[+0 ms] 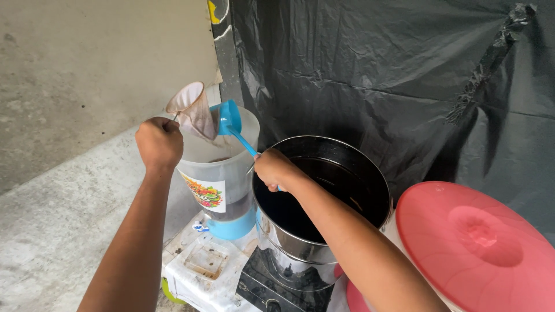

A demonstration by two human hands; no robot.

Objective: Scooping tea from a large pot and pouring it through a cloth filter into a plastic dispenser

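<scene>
Holding cloth strainer (192, 110) and blue ladle (231, 124) (both hands closed) above dispenser (222, 173).

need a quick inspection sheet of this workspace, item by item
surface: small covered stand with stains, on concrete floor
job's things: cloth strainer held over translucent dispenser; blue ladle tipped at the strainer; steel pot of dark liquid on a black cooker
clutter: pink lid at right
grippers: left hand grips the strainer handle; right hand grips the ladle handle
cables: nothing seen
surroundings: black plastic sheet, grey wall
</scene>
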